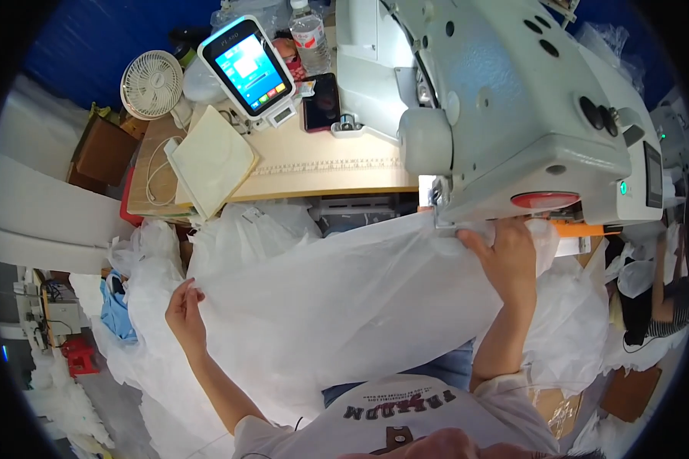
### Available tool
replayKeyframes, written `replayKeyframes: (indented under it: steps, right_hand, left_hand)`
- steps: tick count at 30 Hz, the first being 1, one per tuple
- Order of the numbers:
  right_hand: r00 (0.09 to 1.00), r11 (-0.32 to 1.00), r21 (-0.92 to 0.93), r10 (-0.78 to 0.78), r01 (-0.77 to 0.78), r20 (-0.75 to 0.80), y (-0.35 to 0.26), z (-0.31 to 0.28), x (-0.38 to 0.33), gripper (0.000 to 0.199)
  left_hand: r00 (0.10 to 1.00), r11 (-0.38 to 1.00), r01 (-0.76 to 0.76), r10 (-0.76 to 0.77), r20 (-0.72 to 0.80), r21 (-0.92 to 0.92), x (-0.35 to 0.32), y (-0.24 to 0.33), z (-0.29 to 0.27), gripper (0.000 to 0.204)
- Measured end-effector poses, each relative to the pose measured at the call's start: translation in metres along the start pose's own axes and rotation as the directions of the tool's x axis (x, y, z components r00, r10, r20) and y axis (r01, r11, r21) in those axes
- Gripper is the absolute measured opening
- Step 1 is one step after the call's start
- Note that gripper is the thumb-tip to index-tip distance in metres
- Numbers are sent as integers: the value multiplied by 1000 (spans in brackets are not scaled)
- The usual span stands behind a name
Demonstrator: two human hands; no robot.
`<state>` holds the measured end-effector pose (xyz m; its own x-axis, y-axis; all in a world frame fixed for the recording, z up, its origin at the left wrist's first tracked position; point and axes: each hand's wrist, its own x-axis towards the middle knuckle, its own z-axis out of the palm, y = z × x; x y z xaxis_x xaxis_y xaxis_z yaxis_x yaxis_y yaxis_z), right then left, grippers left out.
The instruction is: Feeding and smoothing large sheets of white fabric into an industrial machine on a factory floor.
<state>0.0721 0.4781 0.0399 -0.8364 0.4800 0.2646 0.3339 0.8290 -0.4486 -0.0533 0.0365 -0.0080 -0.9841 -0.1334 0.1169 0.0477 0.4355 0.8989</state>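
A thin, translucent white sheet point(337, 298) stretches over my lap and up to the sewing machine point(513, 145). Its upper edge runs under the presser foot point(441, 210). At the far left end of that edge, my left hand point(185, 314) is closed in a pinch on the sheet. My right hand point(509, 260) lies on the sheet just right of the presser foot, thumb spread away from the fingers. The machine head partly hides those fingertips.
A wooden table point(329, 168) holds a lit touchscreen panel point(249, 67), small fan point(151, 84), phone point(321, 102), water bottle point(309, 38) and cream pad point(213, 159). White material is heaped on both sides. At far right, another person's arm point(658, 283) shows.
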Motion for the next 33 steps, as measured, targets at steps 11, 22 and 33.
replayKeyframes:
  steps: [11, 22, 33]
  right_hand:
    - [945, 960, -8, 276, -279, 176, 118, -25, -70, 21]
    - [932, 983, 185, 58, 10, -357, 56, -24, -34, 18]
    - [946, 827, -467, 229, -312, -228, 109, -47, -16, 15]
  left_hand:
    - [848, 995, -54, -2, 530, 90, -20, 5, 33, 6]
    - [903, 704, -429, 359, 238, 566, -17, 40, 60, 19]
    - [944, 998, -57, 55, 326, -4, -9, 91, 115, 13]
